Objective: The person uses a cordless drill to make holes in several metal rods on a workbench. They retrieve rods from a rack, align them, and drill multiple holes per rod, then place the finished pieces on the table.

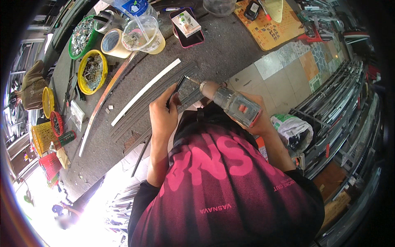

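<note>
My right hand (256,108) is wrapped round a grey and black cordless drill (228,102) with a red patch on its side. The drill points left, and the tip of its bit meets or nearly meets the end of a thin black bar (179,84). That bar is pinched in my left hand (163,110), between thumb and fingers, above the near edge of the workbench (131,76). Several dark grey strips (142,105) lie on the bench just beyond my left hand. Beside them rests a white strip (146,91).
Farther left stand a yellow basket (103,74) and a green basket (73,52) of small metal parts, a tape roll (110,42) and a plastic cup (154,46). A phone (191,40) and a marked yellow board (267,39) lie at the back. Metal profiles (333,94) fill the right. Another person (33,86) is at far left.
</note>
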A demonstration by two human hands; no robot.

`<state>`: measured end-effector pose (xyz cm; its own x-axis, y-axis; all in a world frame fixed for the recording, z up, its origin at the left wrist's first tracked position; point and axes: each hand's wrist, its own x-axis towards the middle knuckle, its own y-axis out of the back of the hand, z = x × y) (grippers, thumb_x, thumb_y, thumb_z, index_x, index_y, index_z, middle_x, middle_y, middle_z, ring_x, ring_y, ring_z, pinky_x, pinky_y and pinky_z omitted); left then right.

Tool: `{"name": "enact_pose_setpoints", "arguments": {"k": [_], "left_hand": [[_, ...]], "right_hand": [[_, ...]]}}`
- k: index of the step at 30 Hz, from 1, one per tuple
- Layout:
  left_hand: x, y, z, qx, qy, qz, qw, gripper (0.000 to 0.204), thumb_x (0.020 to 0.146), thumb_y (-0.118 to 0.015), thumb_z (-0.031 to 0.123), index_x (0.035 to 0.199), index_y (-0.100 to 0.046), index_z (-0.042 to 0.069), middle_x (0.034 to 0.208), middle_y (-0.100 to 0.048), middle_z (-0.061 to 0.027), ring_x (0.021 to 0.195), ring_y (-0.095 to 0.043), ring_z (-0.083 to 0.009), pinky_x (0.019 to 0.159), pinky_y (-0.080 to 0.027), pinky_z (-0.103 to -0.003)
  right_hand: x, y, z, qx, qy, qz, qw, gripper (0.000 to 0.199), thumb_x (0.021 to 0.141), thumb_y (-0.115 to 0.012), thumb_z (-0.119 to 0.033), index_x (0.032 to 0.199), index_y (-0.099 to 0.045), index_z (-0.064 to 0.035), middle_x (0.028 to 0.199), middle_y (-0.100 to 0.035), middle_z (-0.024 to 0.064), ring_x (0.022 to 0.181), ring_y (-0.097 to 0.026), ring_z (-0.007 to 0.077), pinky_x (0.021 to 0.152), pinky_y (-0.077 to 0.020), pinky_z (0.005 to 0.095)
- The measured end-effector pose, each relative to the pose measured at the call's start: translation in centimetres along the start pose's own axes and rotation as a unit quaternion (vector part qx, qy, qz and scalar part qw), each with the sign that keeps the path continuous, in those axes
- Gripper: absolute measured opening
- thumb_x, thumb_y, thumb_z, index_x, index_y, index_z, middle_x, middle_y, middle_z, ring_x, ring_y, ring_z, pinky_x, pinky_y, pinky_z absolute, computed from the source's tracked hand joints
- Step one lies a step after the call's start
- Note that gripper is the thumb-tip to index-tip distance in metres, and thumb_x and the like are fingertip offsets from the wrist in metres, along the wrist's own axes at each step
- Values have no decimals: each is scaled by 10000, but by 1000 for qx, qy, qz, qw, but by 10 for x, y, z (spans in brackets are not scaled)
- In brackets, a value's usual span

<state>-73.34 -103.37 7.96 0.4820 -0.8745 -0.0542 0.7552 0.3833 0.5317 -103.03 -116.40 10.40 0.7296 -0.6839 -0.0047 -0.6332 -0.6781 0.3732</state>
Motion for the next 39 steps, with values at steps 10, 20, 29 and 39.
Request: {"name": "enact_pose_setpoints", "arguments": {"k": [10,20,29,39], "left_hand": [[1,-1,-6,18,17,-40,999,533,956,-603,-150,1433,-801,-21,968,-838,-217,866,-856,-304,870,-636,-404],[9,-9,-10,82,19,-36,996,465,1035,-715,-7,1469,-825,117,968,-801,-161,838,-814,-323,823,-623,-448],[12,-26,-3,218,-66,-21,973,504,1041,-787,57,1507,-840,242,974,-631,-95,782,-680,-287,763,-564,-469],[23,-26,-20,221,-115,-49,967,391,1020,-819,97,1398,-860,189,919,-727,-86,867,-771,-328,773,-620,-492]], "right_hand": [[-1,-3,9,9,-21,1,1000,295,870,-931,-36,1104,-759,12,983,-800,118,859,-768,213,794,-600,366],[-8,-8,34,-13,-34,16,999,418,821,-968,-73,1177,-766,16,990,-808,147,896,-793,256,816,-609,383],[-18,7,48,-89,-91,4,992,611,768,-1005,-105,1315,-774,38,1047,-837,190,1000,-838,340,906,-640,403],[-17,7,41,18,-79,50,995,618,801,-1018,-43,1349,-744,40,1110,-809,145,1060,-806,255,971,-633,404]]}}
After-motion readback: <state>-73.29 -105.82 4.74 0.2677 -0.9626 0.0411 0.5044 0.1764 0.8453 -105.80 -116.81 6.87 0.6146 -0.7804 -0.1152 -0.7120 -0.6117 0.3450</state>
